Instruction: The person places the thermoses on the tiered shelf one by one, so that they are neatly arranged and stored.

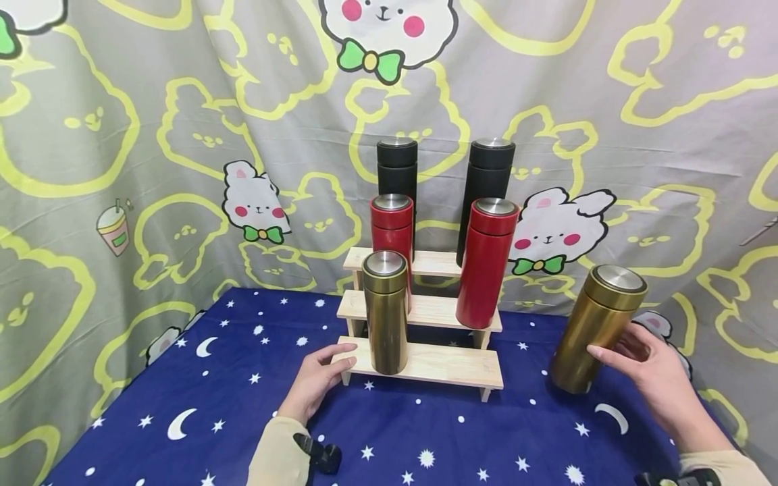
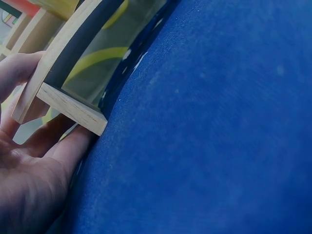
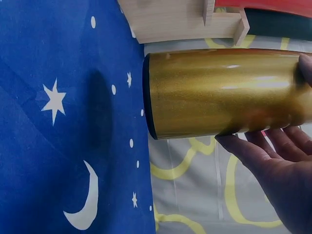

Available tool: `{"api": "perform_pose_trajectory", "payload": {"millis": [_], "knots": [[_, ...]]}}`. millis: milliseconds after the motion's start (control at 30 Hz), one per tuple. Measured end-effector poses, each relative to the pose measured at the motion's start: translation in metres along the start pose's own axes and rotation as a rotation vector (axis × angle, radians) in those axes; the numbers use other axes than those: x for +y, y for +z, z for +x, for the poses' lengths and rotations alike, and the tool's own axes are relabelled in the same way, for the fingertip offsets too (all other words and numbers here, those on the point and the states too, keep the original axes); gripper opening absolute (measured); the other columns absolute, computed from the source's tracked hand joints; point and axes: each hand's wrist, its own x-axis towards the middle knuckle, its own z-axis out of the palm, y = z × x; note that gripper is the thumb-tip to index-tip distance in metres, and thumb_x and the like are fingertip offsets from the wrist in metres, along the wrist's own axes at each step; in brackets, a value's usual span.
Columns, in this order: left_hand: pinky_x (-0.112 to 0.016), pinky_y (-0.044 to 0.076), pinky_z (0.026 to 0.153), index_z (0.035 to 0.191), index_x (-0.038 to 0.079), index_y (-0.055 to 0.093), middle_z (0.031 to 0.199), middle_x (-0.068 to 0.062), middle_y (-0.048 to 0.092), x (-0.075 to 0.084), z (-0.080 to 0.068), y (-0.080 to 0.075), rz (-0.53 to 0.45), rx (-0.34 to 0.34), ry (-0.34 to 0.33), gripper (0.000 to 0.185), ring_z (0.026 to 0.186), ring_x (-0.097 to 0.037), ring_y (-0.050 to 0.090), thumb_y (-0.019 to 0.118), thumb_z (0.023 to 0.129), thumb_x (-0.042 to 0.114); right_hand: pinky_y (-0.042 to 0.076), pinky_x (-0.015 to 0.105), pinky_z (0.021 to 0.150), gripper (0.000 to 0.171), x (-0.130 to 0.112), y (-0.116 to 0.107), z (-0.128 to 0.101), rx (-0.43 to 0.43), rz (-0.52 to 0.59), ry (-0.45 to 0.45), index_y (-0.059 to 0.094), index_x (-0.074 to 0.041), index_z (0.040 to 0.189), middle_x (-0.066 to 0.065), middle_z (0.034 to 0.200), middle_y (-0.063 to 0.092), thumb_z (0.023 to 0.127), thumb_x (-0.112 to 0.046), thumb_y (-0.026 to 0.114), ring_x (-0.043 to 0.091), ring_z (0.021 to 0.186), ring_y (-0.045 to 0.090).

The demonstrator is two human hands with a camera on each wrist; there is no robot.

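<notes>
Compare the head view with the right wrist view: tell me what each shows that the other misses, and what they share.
Only the head view shows the left hand resting on the bottom step of the wooden rack, plus the gold flask on the rack, two red flasks and two black flasks on the higher steps. Only the right wrist view shows the dark base rim of the tilted gold flask close up. Both show the right hand gripping that flask, one end of the rack, the starry blue cloth and the patterned curtain.

Head view high; wrists close (shelf-edge shared)
</notes>
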Motion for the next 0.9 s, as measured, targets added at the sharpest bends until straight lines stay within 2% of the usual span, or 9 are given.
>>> {"api": "perform_pose_trajectory", "payload": {"millis": [267, 500, 633, 900], "knots": [[-0.035, 0.051, 0.084, 0.119, 0.001, 0.069, 0.136, -0.021, 0.051, 0.003, -0.003, 0.0, 0.027, -0.004, -0.001, 0.036, 0.099, -0.024, 0.063, 0.076, 0.086, 0.012, 0.041, 0.01, 0.081, 0.06, -0.006, 0.002, -0.006, -0.012, -0.173, 0.028, 0.045, -0.015, 0.145, -0.018, 0.122, 0.054, 0.092, -0.007, 0.07, -0.006, 0.11, 0.048], [-0.039, 0.05, 0.086, 0.12, 0.0, 0.069, 0.137, -0.021, 0.051, 0.002, -0.001, 0.0, 0.023, -0.005, -0.009, 0.035, 0.099, -0.024, 0.062, 0.075, 0.087, 0.011, 0.042, 0.011, 0.08, 0.059, -0.009, 0.004, -0.011, -0.034, -0.195, 0.02, 0.045, -0.013, 0.144, -0.02, 0.12, 0.054, 0.091, -0.006, 0.07, -0.008, 0.108, 0.048], [-0.04, 0.05, 0.087, 0.12, 0.0, 0.068, 0.138, -0.021, 0.05, 0.0, 0.0, -0.001, 0.022, -0.006, -0.007, 0.035, 0.099, -0.024, 0.062, 0.074, 0.087, 0.01, 0.043, 0.011, 0.08, 0.057, -0.011, 0.006, -0.012, -0.046, -0.168, 0.006, 0.047, -0.013, 0.143, -0.019, 0.12, 0.056, 0.091, -0.003, 0.069, -0.007, 0.109, 0.05], [-0.038, 0.05, 0.085, 0.119, 0.0, 0.069, 0.137, -0.02, 0.051, 0.003, -0.001, -0.001, 0.017, -0.011, -0.002, 0.035, 0.099, -0.023, 0.063, 0.075, 0.087, 0.011, 0.043, 0.012, 0.081, 0.058, -0.016, 0.01, -0.011, -0.044, -0.176, -0.018, 0.047, -0.012, 0.143, -0.018, 0.121, 0.057, 0.09, -0.003, 0.07, -0.006, 0.11, 0.05]]}}
